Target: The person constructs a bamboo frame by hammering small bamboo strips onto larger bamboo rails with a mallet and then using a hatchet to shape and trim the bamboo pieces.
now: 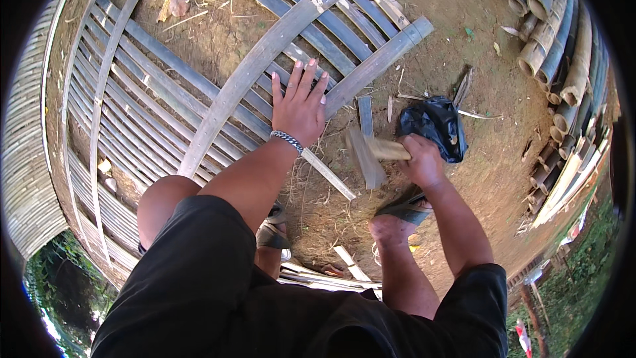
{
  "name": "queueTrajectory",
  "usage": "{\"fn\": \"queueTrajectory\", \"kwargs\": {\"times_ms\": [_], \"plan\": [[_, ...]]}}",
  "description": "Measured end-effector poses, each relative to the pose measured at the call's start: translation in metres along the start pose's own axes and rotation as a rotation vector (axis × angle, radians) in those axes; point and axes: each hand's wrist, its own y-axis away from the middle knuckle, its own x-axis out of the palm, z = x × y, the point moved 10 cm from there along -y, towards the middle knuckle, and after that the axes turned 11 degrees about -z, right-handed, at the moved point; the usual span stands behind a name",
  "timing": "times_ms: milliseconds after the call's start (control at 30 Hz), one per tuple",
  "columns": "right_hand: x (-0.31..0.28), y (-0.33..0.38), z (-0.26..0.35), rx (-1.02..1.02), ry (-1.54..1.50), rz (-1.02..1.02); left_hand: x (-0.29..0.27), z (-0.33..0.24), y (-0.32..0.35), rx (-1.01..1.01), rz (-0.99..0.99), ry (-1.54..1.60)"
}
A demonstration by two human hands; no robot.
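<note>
My left hand [299, 107], a chain bracelet at its wrist, lies flat with fingers spread on the slats of a bamboo panel [246, 74]. It rests between a long crosspiece and the shorter end crosspiece [381, 61]. In my right hand [424, 161] is the wooden handle of a hammer [366, 159], my fingers wrapped around it. The hammer's head is smeared by motion and hangs to the right of the panel's end, apart from it. Just beyond my right hand a black plastic bag [434, 126] sits on the ground, its contents hidden.
Stacked bamboo poles [553, 46] stand at the right, with split strips [573, 182] below them. A short dark bamboo piece [365, 116] and a pale strip [329, 174] lie near the panel's end. My sandalled feet [404, 211] are on the dirt. A slatted bamboo surface [26, 132] curves along the left.
</note>
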Motion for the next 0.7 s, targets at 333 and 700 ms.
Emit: {"fn": "queueTrajectory", "kwargs": {"times_ms": [333, 700], "plan": [[-0.021, -0.066, 0.000, -0.482, -0.017, 0.169, -0.002, 0.003, -0.003, -0.021, 0.005, -0.005], [0.003, -0.099, -0.031, -0.327, 0.186, 0.333, 0.000, 0.003, 0.001, -0.048, 0.045, -0.030]]}}
